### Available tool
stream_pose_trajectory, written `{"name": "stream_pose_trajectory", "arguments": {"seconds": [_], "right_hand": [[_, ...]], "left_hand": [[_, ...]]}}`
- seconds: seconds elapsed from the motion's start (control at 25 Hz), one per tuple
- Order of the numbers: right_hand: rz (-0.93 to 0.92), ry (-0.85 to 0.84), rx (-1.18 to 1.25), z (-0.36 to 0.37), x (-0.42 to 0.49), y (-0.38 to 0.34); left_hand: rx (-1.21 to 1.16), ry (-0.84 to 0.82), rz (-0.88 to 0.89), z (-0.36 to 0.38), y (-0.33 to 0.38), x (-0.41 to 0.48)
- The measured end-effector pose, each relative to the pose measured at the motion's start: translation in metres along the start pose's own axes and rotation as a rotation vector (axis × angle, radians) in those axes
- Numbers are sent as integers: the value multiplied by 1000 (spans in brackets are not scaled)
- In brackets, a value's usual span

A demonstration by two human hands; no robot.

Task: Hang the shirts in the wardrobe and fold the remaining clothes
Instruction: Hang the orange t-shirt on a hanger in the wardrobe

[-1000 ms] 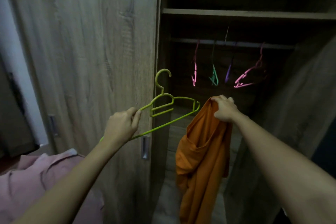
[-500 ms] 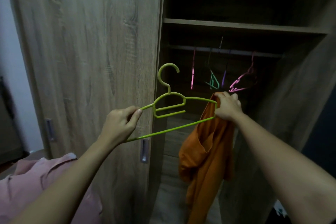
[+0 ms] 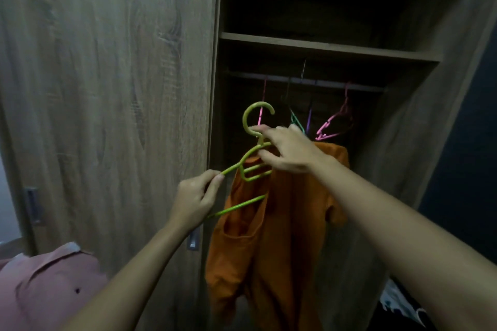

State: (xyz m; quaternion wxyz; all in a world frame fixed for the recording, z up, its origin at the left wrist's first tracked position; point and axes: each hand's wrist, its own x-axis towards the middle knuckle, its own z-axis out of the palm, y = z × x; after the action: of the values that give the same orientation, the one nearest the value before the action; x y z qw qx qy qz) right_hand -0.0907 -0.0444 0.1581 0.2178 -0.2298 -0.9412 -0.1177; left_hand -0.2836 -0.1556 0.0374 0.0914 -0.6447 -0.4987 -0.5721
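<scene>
A green plastic hanger [image 3: 254, 166] is held up in front of the open wardrobe. My left hand [image 3: 195, 199] pinches its left shoulder end. Its right half sits inside an orange shirt [image 3: 271, 236], which hangs down from it. My right hand [image 3: 289, 152] is at the hanger's neck, fingers spread around the base of the hook and the shirt's collar. The wardrobe rail [image 3: 304, 82] runs above and behind, under a shelf.
Several empty hangers, pink [image 3: 334, 122], green and purple, hang on the rail. The closed wardrobe door [image 3: 107, 88] fills the left, with a metal handle [image 3: 194, 240] low on its edge. A pink garment [image 3: 45, 285] lies at the bottom left. Patterned cloth [image 3: 403, 306] shows at the bottom right.
The hanger's right end has gone into the orange shirt. My right hand let go of the bunched shirt top and moved left to the hanger's neck. The view moved closer to the wardrobe.
</scene>
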Motion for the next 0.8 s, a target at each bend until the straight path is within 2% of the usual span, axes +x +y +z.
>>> {"name": "stream_pose_trajectory", "arguments": {"seconds": [0.08, 0.12, 0.24, 0.32, 0.36, 0.4, 0.48, 0.6, 0.68, 0.8], "right_hand": [[-141, 240, -181, 0, -6, 6], [-168, 301, -229, 0, -9, 6], [-150, 315, -260, 8, -10, 9], [-117, 346, -234, 10, -10, 9], [-94, 367, -211, 8, -10, 8], [-83, 377, -188, 7, -10, 5], [-100, 371, -175, 4, -9, 1], [-135, 376, -206, -2, -9, 2], [-131, 415, -212, -1, -10, 4], [-164, 427, -225, 3, -12, 1]], "left_hand": [[-22, 50, 7, -4, 1, 2], [49, 62, 8, -6, 1, 4], [541, 201, 38, -1, 5, 1], [577, 223, 228, 13, 10, -18], [553, 145, 316, 22, 8, -31], [539, 26, 329, 30, 4, -43], [533, -163, 204, 39, -11, -54], [477, -318, 103, 43, -17, -50], [343, -433, 54, 51, 1, -45], [25, -576, -134, 72, 25, -44]]}}
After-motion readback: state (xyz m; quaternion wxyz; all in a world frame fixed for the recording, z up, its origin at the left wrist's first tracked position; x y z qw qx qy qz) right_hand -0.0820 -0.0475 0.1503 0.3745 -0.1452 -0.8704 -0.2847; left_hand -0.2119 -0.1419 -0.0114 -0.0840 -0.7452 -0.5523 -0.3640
